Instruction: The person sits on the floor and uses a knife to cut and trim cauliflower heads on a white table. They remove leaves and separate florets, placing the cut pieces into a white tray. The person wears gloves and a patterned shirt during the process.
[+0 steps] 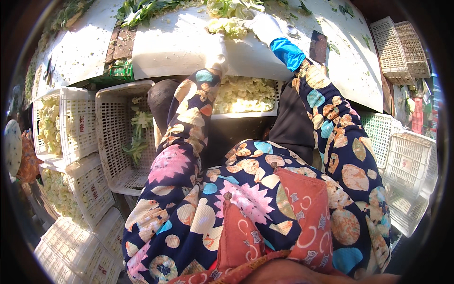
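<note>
A pale cauliflower head (228, 28) is at the far side of the white worktop (170, 53), between my two hands. My left hand (215, 49), in a white glove washed out by glare, holds it from below and the left. My right hand (264, 27) wears a white glove with a blue cuff, and its fingers reach the head's right edge. Whether those fingers grip a tool cannot be made out. Just beyond lies more leafy cauliflower (230, 9). Below the table edge, between my knees, a white crate holds many cut cauliflower florets (244, 94).
Beside my left leg stands a white plastic crate (120, 142) with leaf trimmings inside. Stacked crates (79, 124) of cauliflower rise farther left. More white crates (406, 159) stand at right. A dark phone (318, 46), a small round metal object (291, 31) and green leaves (145, 10) lie on the worktop.
</note>
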Demonstrator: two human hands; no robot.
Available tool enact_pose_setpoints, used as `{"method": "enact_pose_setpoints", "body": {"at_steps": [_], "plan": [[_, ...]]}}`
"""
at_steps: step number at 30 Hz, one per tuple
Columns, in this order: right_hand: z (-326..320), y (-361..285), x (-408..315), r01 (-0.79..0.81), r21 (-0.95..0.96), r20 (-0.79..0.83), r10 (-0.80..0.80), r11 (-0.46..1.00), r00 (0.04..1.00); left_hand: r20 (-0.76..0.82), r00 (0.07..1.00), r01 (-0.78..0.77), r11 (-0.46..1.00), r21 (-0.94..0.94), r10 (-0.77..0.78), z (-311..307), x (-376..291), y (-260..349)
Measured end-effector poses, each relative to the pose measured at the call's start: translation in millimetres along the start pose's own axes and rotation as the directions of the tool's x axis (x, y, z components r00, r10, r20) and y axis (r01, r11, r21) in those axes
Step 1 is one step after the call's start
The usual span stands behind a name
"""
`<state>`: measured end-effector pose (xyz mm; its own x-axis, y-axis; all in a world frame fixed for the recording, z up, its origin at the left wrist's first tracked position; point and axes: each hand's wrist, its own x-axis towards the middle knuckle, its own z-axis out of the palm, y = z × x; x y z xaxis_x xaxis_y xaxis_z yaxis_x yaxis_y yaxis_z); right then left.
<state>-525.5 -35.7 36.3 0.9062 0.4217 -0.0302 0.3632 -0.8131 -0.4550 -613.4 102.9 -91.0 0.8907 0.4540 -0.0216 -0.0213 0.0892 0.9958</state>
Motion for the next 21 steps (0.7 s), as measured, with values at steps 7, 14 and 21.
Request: {"method": "enact_pose_setpoints", "body": {"at_steps": [7,14,21], "plan": [[49,7,-58,0.148,-0.015,-0.169,-0.148,0.989,0.974,0.205,0.979,0.121,0.846,-0.52,-0.013,-15,-35,-22],[100,38,-88,0.468,-0.225,-0.227,-0.513,0.855,0.828,0.062,0.925,0.309,0.649,-0.696,-0.374,-35,-76,-25],[104,0,-166,-0.058,0.267,0.173,0.011,0.962,0.985,-0.069,0.964,0.163,0.781,-0.603,-0.255,-35,-104,-15]]}}
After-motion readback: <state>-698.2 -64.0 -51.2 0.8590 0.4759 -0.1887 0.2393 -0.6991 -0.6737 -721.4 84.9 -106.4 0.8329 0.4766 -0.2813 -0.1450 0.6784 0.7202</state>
